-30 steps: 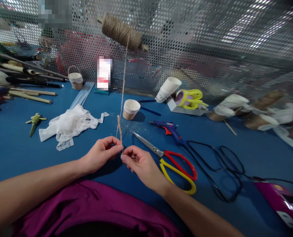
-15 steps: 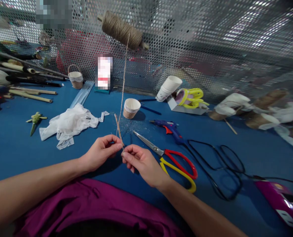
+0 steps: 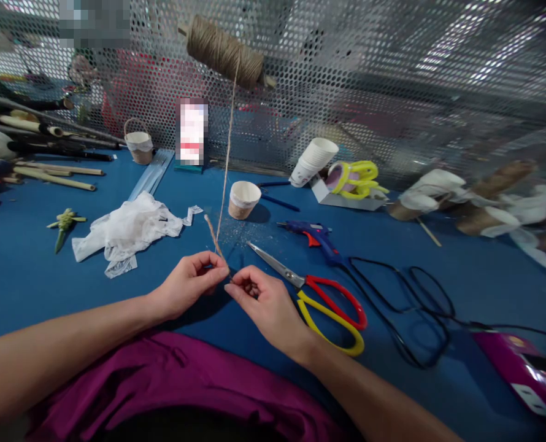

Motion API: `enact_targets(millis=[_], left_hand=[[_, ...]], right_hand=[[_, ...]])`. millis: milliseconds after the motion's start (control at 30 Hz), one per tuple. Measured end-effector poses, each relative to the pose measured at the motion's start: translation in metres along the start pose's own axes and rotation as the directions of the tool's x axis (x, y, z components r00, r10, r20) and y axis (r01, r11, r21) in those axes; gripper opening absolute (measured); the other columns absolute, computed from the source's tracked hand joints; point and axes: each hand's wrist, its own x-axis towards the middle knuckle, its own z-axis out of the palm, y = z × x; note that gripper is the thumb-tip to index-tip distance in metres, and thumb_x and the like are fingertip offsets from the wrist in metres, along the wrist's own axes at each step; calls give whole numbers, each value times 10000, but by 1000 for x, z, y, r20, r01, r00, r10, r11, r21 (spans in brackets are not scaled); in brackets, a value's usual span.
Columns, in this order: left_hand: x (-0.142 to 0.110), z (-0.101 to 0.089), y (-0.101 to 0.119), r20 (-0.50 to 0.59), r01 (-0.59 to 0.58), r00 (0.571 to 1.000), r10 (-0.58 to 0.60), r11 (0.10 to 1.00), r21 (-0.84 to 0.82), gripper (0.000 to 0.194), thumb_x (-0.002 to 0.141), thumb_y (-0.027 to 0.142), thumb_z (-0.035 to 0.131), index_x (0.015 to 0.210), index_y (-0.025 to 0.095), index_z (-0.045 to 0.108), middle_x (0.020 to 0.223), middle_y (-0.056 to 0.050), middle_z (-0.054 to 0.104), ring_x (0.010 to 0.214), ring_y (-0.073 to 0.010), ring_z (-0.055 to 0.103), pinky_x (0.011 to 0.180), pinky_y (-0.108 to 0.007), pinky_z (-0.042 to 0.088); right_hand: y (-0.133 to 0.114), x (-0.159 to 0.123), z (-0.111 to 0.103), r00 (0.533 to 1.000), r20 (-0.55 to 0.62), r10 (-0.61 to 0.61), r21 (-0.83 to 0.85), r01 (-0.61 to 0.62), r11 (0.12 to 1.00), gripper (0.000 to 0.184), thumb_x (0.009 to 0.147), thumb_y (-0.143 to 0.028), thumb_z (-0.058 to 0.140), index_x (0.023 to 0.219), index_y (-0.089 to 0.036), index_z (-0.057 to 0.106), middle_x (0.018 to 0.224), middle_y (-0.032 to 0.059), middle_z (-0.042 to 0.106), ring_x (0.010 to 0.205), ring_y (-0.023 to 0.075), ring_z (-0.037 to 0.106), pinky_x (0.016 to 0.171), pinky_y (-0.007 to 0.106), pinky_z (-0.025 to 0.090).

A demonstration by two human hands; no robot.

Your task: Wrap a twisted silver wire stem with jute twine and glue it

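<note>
My left hand (image 3: pixel 190 283) pinches a thin twine-wrapped rod (image 3: pixel 214 236) between thumb and forefinger. Its brown wrapped end sticks up and leans left. Just below, my right hand (image 3: pixel 266 307) has its thumb and forefinger closed at the rod's lower end, which the fingers mostly hide. A taut strand of twine (image 3: pixel 227 159) runs from the rod up to a large twine spool (image 3: pixel 222 50). Beyond my hands stands a small paper cup (image 3: pixel 241 209) with a brown wrap and white lace. Large scissors (image 3: pixel 277 264) with red and yellow handles lie right of my right hand.
A blue glue gun (image 3: pixel 314 234) and its black cord (image 3: pixel 399 307) lie at right. White lace (image 3: pixel 132 228) is heaped at left. Behind are a small handled basket (image 3: pixel 140 148), stacked paper cups (image 3: pixel 313 162) and yellow-handled scissors (image 3: pixel 362 179). Mesh panels bound the blue table.
The rod's upper end has swung left, now leaning away from the strand. My right hand's fingers have shifted slightly at the lower end. My left hand stays nearly in place.
</note>
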Motion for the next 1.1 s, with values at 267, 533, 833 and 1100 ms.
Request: enact_targets(millis=[267,533,833,1100], left_hand=[[-1,-2,1,45,-3,999,5,999,-42,227,717,326,638,722,131,522,614,50,463,480,-31,351,457,-185,266],[-2,-1,3,109,43,994,-31,993,-111,258,708,342,651,712,131,503,601,43,466,472,-35,359,450,-187,244],[-1,2,3,-27,-17,999,17,1000,-6,224,716,311,635,702,131,501,552,74,420,463,-29,330,443,-185,235],[0,1,6,-7,-13,1000,13,1000,2,245,706,343,638,718,130,517,585,56,450,472,-37,340,450,-195,241]], right_hand=[[-6,2,-3,990,94,109,152,-122,981,120,756,-280,577,693,-179,566,569,-41,488,485,76,394,438,212,308],[1,5,-6,933,315,172,364,-287,886,218,731,-373,604,687,-175,526,572,-39,519,426,57,381,410,205,278],[-1,-1,-1,993,-34,-112,-221,102,970,135,790,-236,556,665,-186,541,635,-9,508,605,126,467,583,259,372],[-6,1,-5,994,96,48,25,-50,998,129,804,-271,527,709,-185,537,590,-30,484,536,99,426,497,230,360]])
